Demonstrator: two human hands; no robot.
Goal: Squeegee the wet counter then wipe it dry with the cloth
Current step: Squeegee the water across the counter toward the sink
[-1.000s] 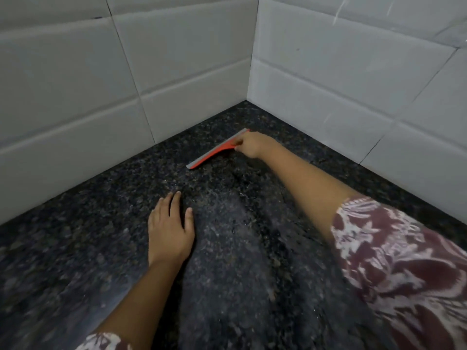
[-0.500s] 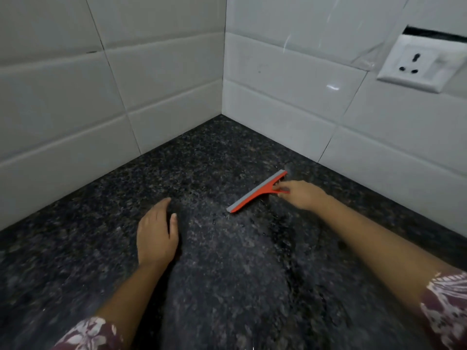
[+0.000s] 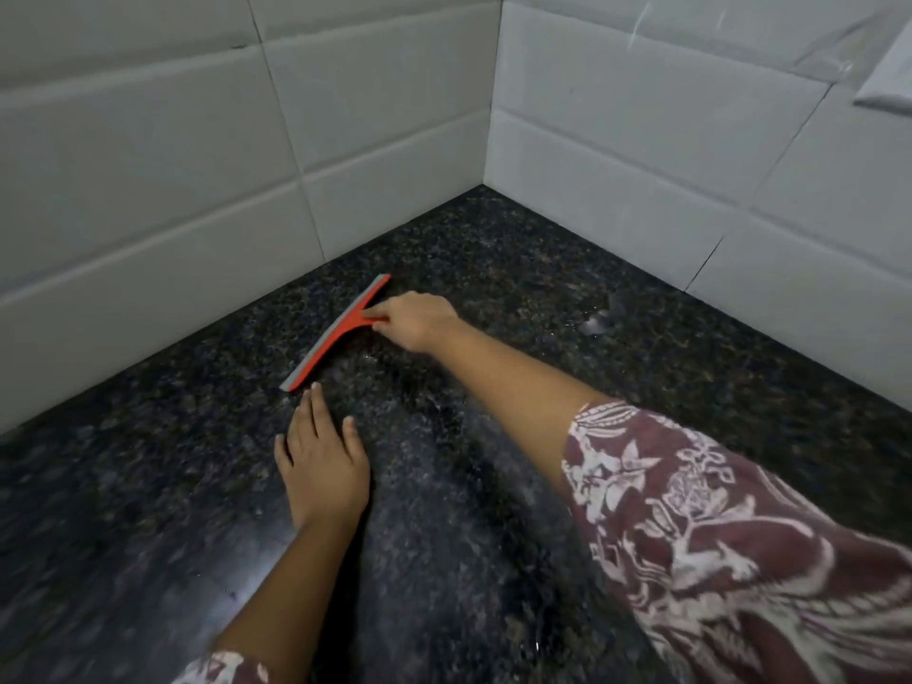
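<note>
Across the lower two thirds of the frame runs your dark speckled granite counter [image 3: 493, 560], meeting white tiled walls [image 3: 148, 165] that join in a corner at upper centre. Down the middle of the stone a duller, streaked band shows beside glossier patches at the lower left, and a small pale smear or puddle [image 3: 599, 318] sits near the right-hand wall at centre right. At the top right edge, a white fitting [image 3: 888, 86] on the tiles is cut off by the frame, too little of it showing to say what it is.

Your right hand [image 3: 419, 320] reaches out from the lower right on a nearly straight arm, the patterned maroon and white sleeve [image 3: 715, 535] covering the upper arm. Its fingers are closed around the short handle of the red squeegee [image 3: 335, 333], just left of centre. The grey blade lies on the stone on a diagonal, its far end pointing toward the corner and its near end coming down toward your other hand.

Your left hand [image 3: 321, 466] rests flat on the counter at lower centre, palm down, fingers loosely spread and holding nothing, its longest fingertip just short of the blade's near end.
</note>
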